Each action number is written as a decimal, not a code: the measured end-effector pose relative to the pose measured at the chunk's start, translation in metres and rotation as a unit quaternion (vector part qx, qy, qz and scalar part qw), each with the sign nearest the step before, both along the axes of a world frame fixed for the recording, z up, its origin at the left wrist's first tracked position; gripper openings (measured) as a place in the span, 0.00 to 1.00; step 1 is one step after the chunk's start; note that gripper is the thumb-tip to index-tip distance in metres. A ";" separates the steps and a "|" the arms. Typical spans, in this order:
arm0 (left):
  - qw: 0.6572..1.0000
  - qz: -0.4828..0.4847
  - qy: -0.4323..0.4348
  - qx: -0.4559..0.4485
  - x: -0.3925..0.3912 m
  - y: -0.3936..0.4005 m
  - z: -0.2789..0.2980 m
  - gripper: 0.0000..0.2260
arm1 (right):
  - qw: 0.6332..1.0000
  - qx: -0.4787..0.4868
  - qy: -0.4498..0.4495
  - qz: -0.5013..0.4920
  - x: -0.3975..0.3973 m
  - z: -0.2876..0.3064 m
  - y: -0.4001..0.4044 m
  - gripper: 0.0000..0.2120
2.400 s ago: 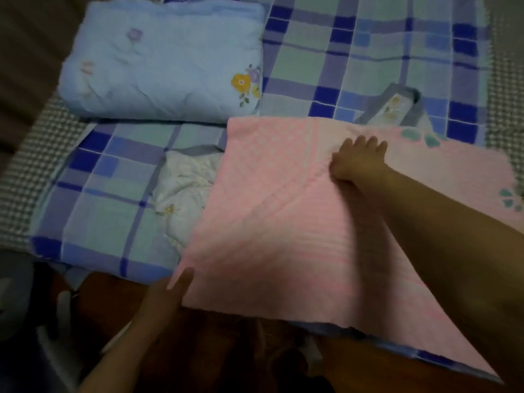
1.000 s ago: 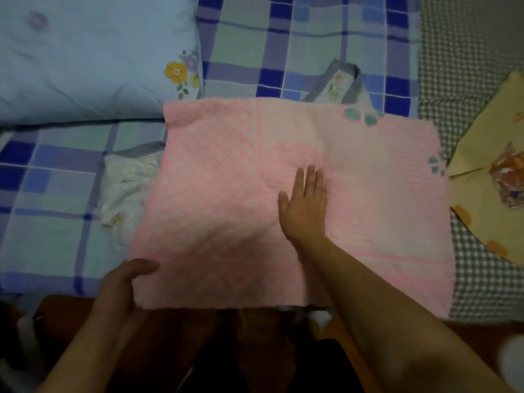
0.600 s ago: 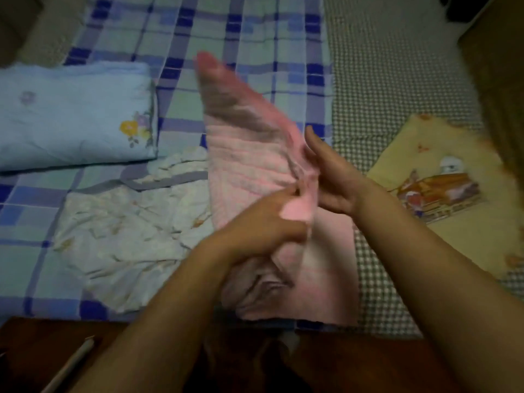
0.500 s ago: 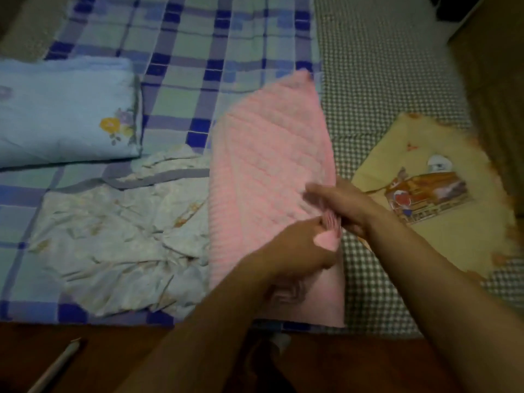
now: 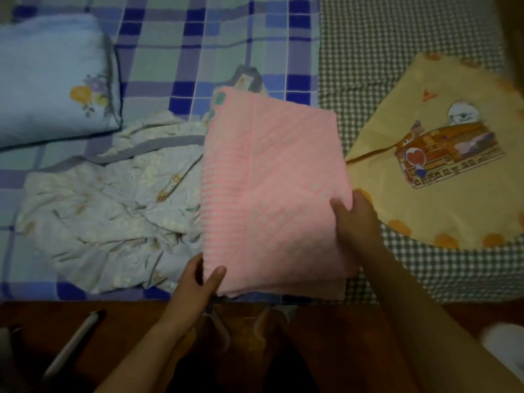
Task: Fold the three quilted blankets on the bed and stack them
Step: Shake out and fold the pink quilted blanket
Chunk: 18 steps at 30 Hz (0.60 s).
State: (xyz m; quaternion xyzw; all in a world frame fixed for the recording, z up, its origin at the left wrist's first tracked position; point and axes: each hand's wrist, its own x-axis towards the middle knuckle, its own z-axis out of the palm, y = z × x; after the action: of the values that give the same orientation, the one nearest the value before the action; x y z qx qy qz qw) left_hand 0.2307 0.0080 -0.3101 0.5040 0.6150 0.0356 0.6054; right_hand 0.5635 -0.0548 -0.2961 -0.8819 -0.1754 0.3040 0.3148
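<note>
A pink quilted blanket (image 5: 272, 188) lies folded into a tall rectangle at the bed's near edge. My left hand (image 5: 195, 282) pinches its near left corner, thumb on top. My right hand (image 5: 354, 219) grips its right edge. A crumpled pale floral blanket (image 5: 107, 205) lies to the left, partly under the pink one. At the far left sits a folded light-blue blanket (image 5: 54, 80) with a yellow flower print.
A yellow cloth with a cartoon print (image 5: 442, 165) lies flat at the right on the green checked sheet (image 5: 397, 46). A blue plaid sheet (image 5: 215, 38) covers the left and middle. Dark floor with a pale stick-like object (image 5: 73, 341) lies below the bed edge.
The pink blanket was spread wide, then its left side was lifted over to the right; now it lies flat, folded narrower. Both hands have moved to its sides.
</note>
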 end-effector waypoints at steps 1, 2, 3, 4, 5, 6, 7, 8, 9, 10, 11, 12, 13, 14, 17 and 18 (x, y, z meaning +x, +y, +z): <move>0.999 0.009 -0.022 -0.044 0.000 0.000 -0.005 0.42 | 1.000 -0.003 0.002 -0.003 0.000 -0.002 -0.002 0.18; 0.997 0.003 -0.038 -0.061 -0.002 -0.001 -0.010 0.44 | 1.000 -0.024 0.018 -0.006 -0.002 -0.007 -0.007 0.21; 0.998 -0.026 -0.038 -0.047 -0.001 -0.004 -0.014 0.45 | 0.997 -0.059 0.050 -0.014 -0.005 -0.014 -0.014 0.24; 0.997 -0.058 -0.042 -0.013 -0.002 -0.008 -0.018 0.47 | 0.993 -0.087 0.079 -0.017 -0.009 -0.021 -0.021 0.27; 0.994 -0.097 -0.041 0.028 -0.003 -0.011 -0.021 0.50 | 0.990 -0.104 0.090 -0.017 -0.014 -0.025 -0.028 0.29; 0.987 -0.136 -0.047 0.065 -0.005 -0.015 -0.025 0.53 | 0.990 -0.108 0.089 -0.004 -0.017 -0.025 -0.032 0.30; 0.983 -0.153 -0.053 0.083 -0.007 -0.017 -0.026 0.54 | 0.991 -0.104 0.083 0.015 -0.019 -0.023 -0.034 0.29; 0.983 -0.144 -0.068 0.086 -0.008 -0.020 -0.027 0.54 | 0.991 -0.102 0.080 0.039 -0.017 -0.022 -0.037 0.29; 0.987 -0.114 -0.073 0.087 -0.005 -0.022 -0.025 0.53 | 0.989 -0.104 0.089 0.059 -0.015 -0.019 -0.041 0.28; 0.990 -0.076 -0.082 0.084 0.000 -0.024 -0.020 0.52 | 0.985 -0.105 0.119 0.065 -0.014 -0.014 -0.045 0.27; 0.992 -0.039 -0.083 0.090 0.007 -0.025 -0.017 0.51 | 0.979 -0.106 0.168 0.051 -0.010 -0.010 -0.048 0.25; 0.991 -0.018 -0.085 0.103 0.011 -0.026 -0.017 0.49 | 0.969 -0.106 0.222 0.035 -0.006 -0.004 -0.049 0.23; 0.990 -0.012 -0.082 0.118 0.016 -0.026 -0.016 0.48 | 0.959 -0.106 0.261 0.013 0.000 0.001 -0.049 0.21; 0.988 -0.011 -0.080 0.131 0.019 -0.026 -0.017 0.46 | 0.956 -0.107 0.273 0.006 0.006 0.007 -0.045 0.21; 0.988 -0.013 -0.060 0.140 0.012 -0.029 -0.018 0.41 | 0.969 -0.112 0.222 0.016 0.022 0.024 -0.027 0.29; 0.989 -0.013 -0.050 0.139 0.010 -0.030 -0.016 0.39 | 0.970 -0.104 0.218 0.017 0.022 0.030 -0.022 0.27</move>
State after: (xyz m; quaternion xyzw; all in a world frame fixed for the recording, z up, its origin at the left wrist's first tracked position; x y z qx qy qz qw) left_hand 0.2412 -0.0220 -0.3258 0.5886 0.5664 0.1384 0.5599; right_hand 0.5855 -0.0768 -0.2664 -0.8193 -0.0846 0.5106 0.2469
